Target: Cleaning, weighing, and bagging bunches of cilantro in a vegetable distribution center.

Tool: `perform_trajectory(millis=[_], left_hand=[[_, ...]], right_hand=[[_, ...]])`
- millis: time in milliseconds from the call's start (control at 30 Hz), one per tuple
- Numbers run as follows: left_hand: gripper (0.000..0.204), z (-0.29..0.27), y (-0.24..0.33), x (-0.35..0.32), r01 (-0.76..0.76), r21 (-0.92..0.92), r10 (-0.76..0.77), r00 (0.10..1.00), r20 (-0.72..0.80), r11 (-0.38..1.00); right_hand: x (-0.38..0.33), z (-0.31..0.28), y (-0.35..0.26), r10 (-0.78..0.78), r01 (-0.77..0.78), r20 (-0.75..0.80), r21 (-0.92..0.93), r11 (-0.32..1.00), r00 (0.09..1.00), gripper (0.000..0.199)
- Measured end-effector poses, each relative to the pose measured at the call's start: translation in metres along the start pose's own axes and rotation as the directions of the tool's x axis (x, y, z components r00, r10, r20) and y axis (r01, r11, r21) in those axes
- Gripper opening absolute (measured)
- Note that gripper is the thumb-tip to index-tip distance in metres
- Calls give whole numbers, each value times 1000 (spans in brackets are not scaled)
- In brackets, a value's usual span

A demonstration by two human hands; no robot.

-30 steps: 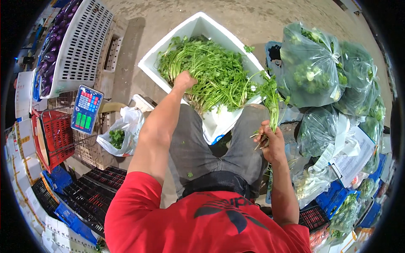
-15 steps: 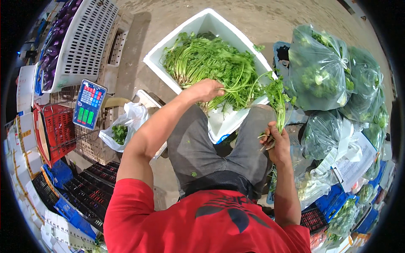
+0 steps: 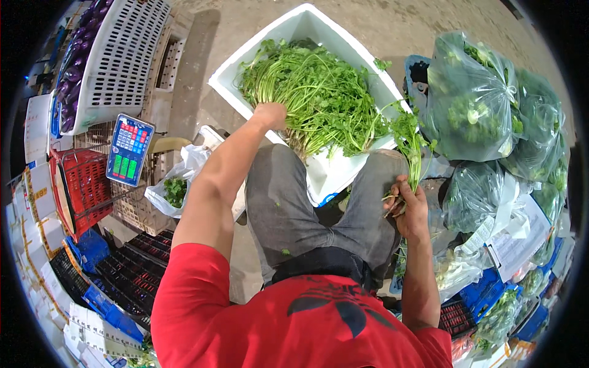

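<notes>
Since a moment ago the left hand (image 3: pixel 271 115) has drawn back from deep in the herbs (image 3: pixel 319 92) to the white box's (image 3: pixel 277 38) near edge, closed on stems there. The right hand (image 3: pixel 410 210) grips a small bunch (image 3: pixel 410 142) upright at centre right. Clear bags (image 3: pixel 472 98) of greens fill the upper right; a blue scale (image 3: pixel 129 149) sits at left.

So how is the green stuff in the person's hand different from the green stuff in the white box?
The small bunch in the right hand is thin, just a few stems, and stands upright. The pile of greens in the white foam box is large and lies flat, with the left hand reaching into it. Both look like the same leafy green herb with long stems.
</notes>
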State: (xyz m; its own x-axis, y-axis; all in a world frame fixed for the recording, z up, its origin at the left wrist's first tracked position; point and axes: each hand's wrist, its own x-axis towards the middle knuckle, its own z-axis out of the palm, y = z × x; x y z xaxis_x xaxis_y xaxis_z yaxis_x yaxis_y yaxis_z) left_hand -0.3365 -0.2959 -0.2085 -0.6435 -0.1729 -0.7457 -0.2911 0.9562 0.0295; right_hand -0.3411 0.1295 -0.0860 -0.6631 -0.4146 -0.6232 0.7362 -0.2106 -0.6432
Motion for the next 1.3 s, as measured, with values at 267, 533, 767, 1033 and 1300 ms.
perform_trajectory(millis=[267,533,767,1033,1300], left_hand=[[34,-12,3,-17,-49,-92,47,999,-20,995],[37,-177,7,-201,-374,-692,318,923,-216,617],[33,-90,-38,-172,-29,-880,64,998,1,473],[18,-233,15,-341,-283,-620,-98,857,-507,732],[22,-205,61,-381,-590,-721,-245,686,-685,364]], right_hand=[[6,-1,1,29,-29,3,26,999,1000,18],[1,-4,-2,3,-3,18,29,1000,1000,20],[0,-2,3,13,-15,100,18,1000,995,23],[-1,4,-8,1,2,68,-35,999,998,22],[-53,100,-50,-390,355,326,163,920,861,27]])
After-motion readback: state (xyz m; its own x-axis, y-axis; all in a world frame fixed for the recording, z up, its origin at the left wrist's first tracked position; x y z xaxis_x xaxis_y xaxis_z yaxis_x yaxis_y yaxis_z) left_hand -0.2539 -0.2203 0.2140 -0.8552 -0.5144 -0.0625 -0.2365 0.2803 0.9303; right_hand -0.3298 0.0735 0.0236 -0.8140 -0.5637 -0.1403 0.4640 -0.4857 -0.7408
